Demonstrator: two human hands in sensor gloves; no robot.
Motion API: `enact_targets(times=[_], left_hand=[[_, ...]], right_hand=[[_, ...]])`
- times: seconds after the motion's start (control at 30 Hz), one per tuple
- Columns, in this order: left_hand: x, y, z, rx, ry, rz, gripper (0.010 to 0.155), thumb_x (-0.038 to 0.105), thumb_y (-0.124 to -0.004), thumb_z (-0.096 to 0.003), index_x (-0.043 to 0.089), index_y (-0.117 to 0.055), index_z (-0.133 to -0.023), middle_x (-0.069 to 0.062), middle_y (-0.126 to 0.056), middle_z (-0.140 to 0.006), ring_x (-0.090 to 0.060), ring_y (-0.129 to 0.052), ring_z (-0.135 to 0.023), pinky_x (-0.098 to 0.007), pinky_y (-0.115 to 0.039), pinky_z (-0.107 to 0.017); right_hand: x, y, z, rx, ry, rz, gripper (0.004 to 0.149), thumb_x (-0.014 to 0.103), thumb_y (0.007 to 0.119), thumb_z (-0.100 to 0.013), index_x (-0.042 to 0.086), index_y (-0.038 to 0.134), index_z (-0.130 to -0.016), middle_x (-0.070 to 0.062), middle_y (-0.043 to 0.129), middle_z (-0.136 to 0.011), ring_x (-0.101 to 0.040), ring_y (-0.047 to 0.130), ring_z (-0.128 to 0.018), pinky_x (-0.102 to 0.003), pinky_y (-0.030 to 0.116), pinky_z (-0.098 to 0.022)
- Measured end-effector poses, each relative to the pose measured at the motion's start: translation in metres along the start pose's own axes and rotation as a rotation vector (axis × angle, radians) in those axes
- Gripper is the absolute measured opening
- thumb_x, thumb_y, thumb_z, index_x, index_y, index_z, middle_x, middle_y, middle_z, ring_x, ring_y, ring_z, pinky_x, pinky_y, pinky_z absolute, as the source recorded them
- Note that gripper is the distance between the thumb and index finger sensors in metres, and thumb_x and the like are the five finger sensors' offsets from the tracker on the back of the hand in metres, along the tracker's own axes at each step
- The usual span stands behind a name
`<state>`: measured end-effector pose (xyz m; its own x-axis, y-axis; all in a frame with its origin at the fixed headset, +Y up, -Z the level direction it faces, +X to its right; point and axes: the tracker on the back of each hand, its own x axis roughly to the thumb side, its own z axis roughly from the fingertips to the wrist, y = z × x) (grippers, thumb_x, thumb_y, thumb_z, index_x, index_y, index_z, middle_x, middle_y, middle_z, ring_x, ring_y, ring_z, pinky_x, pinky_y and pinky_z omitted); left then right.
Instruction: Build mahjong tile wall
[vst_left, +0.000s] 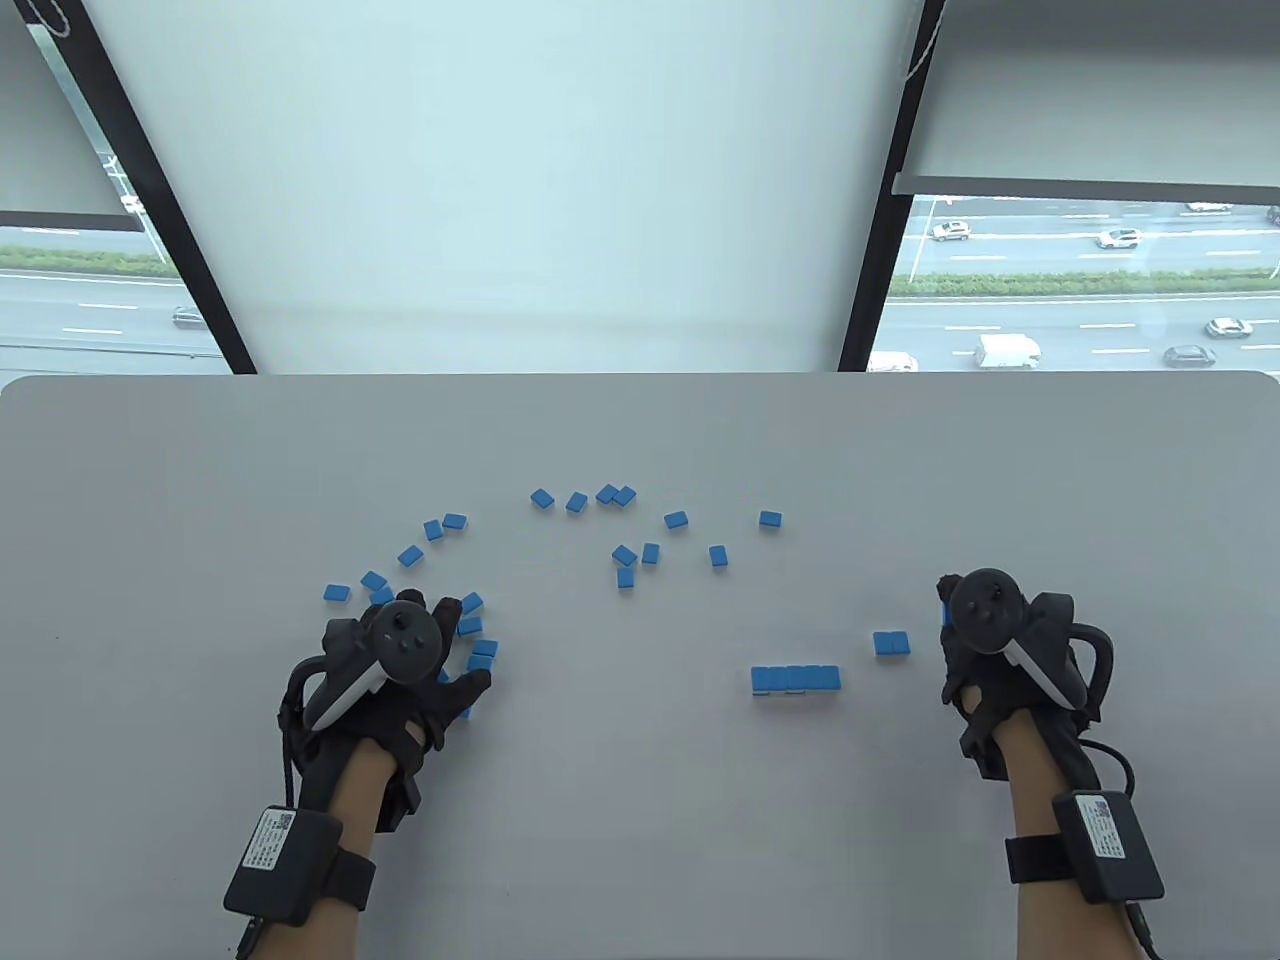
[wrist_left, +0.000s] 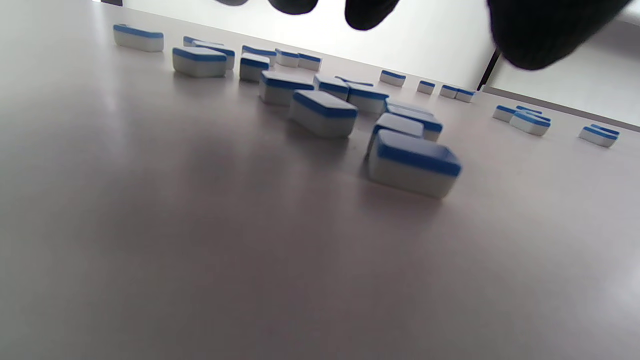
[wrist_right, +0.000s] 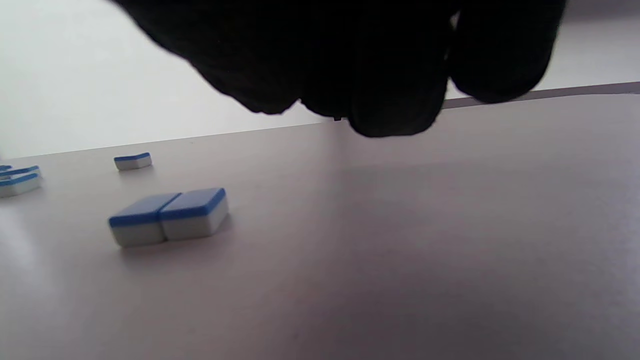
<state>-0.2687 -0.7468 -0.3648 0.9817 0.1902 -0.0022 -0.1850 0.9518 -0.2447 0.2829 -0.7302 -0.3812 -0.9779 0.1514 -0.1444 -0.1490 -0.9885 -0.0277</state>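
Blue-backed mahjong tiles lie face down on the grey table. A short row of tiles stands side by side right of centre, with a separate pair beyond its right end. My left hand hovers with spread fingers over a loose cluster of tiles, holding none. My right hand is right of the pair, with its fingers curled. A blue tile edge shows at its fingertips; the rest of that tile is hidden.
Several more loose tiles are scattered across the table's middle, and others curve up to the left. The table's far edge meets a window wall.
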Motion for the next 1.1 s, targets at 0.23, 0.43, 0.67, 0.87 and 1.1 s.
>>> enact_targets(times=[0.23, 0.43, 0.67, 0.87, 1.1], left_hand=[[0.002, -0.001, 0.000, -0.004, -0.005, -0.003, 0.086, 0.072, -0.067, -0.0392, 0.036, -0.037, -0.112, -0.004, -0.029, -0.121, -0.045, -0.029, -0.109, -0.075, -0.026, -0.069], [0.003, 0.001, 0.001, 0.004, -0.007, -0.004, 0.086, 0.072, -0.067, -0.0393, 0.036, -0.037, -0.112, -0.004, -0.029, -0.121, -0.045, -0.029, -0.109, -0.075, -0.026, -0.069], [0.002, 0.001, 0.001, 0.007, -0.002, -0.004, 0.087, 0.072, -0.067, -0.0392, 0.036, -0.037, -0.112, -0.004, -0.029, -0.121, -0.045, -0.029, -0.109, -0.075, -0.025, -0.069], [0.001, 0.001, 0.001, 0.006, 0.000, -0.005, 0.087, 0.072, -0.067, -0.0392, 0.036, -0.037, -0.112, -0.004, -0.029, -0.121, -0.045, -0.029, -0.109, -0.075, -0.025, -0.069], [0.001, 0.001, 0.001, 0.011, -0.004, -0.005, 0.086, 0.072, -0.066, -0.0393, 0.036, -0.037, -0.112, -0.004, -0.029, -0.121, -0.045, -0.029, -0.109, -0.075, -0.025, -0.069]], right_hand=[[0.007, 0.025, -0.007, 0.078, -0.010, 0.051, 0.055, 0.027, 0.087, -0.039, 0.027, 0.069, -0.091, -0.003, 0.083, -0.079, -0.026, 0.095, -0.052, -0.049, 0.080, -0.049], [0.011, 0.029, -0.008, 0.083, -0.025, 0.076, 0.055, 0.027, 0.087, -0.039, 0.028, 0.070, -0.091, -0.003, 0.084, -0.078, -0.024, 0.094, -0.049, -0.049, 0.079, -0.048], [0.013, 0.029, -0.009, 0.092, -0.034, 0.076, 0.055, 0.028, 0.087, -0.039, 0.030, 0.070, -0.091, -0.003, 0.083, -0.077, -0.024, 0.093, -0.048, -0.049, 0.079, -0.048], [0.013, 0.030, -0.008, 0.102, -0.039, 0.075, 0.055, 0.029, 0.087, -0.039, 0.032, 0.069, -0.091, -0.003, 0.083, -0.077, -0.024, 0.092, -0.049, -0.049, 0.079, -0.049], [0.015, 0.030, -0.008, 0.106, -0.044, 0.075, 0.056, 0.029, 0.087, -0.040, 0.032, 0.068, -0.092, -0.003, 0.083, -0.078, -0.024, 0.092, -0.049, -0.049, 0.078, -0.049]])
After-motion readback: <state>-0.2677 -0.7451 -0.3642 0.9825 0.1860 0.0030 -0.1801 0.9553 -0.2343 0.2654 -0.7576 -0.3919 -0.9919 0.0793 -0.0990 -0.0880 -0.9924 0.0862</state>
